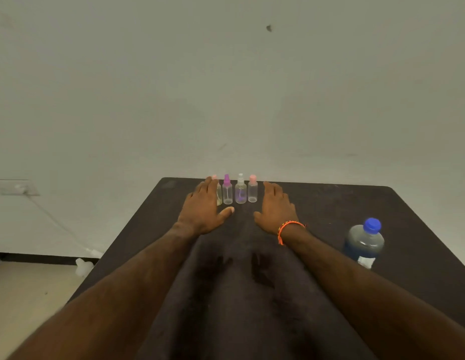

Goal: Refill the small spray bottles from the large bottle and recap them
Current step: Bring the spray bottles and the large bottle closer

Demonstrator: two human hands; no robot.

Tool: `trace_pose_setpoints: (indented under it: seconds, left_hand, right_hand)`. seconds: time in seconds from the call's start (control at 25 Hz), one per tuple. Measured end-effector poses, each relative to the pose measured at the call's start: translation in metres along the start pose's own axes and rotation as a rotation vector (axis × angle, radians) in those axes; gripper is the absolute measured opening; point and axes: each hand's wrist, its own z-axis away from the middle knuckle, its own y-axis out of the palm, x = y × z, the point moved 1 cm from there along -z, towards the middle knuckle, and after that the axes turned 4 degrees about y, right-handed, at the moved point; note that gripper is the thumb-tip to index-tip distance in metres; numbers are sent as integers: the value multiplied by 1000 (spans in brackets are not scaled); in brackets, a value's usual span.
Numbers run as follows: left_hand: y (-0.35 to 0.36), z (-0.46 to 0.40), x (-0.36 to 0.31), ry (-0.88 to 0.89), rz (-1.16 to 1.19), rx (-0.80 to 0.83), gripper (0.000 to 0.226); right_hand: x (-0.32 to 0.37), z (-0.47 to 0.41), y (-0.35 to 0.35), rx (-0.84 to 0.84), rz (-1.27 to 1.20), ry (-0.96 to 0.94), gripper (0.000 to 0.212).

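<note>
Four small spray bottles (234,190) upright between flat, empty hands: left hand (204,207), right hand (277,207).

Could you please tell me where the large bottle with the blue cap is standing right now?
The large bottle stands upright on the right side of the dark table, nearer the person than the spray bottles and right of the right hand.
</note>
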Motion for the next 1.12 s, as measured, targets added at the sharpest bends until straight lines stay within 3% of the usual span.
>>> trace_pose_setpoints:
  seconds: [0.12,0.24,0.32,0.56,0.8,1.12]
  left_hand:
    - [17,-28,31,-152,107,-101,96]
    - [39,-57,53,-267,247,-32,112]
    - [55,-75,68,-303,420,0,111]
    - [80,-111,71,-186,790,103,41]
    - [82,-107,67,-143,857,195,32]
    - [56,-40,44,-129,807,318,31]
  right_hand:
    - [-6,-57,24,74,-86,98,92]
    - [-21,-102,48,81,-204,143,100]
    - [-28,-120,58,69,-313,121,106]
    - [-24,-150,73,220,-578,-9,113]
    - [-22,-150,77,226,-646,-85,71]
    - [-20,-76,51,369,-534,-163,38]
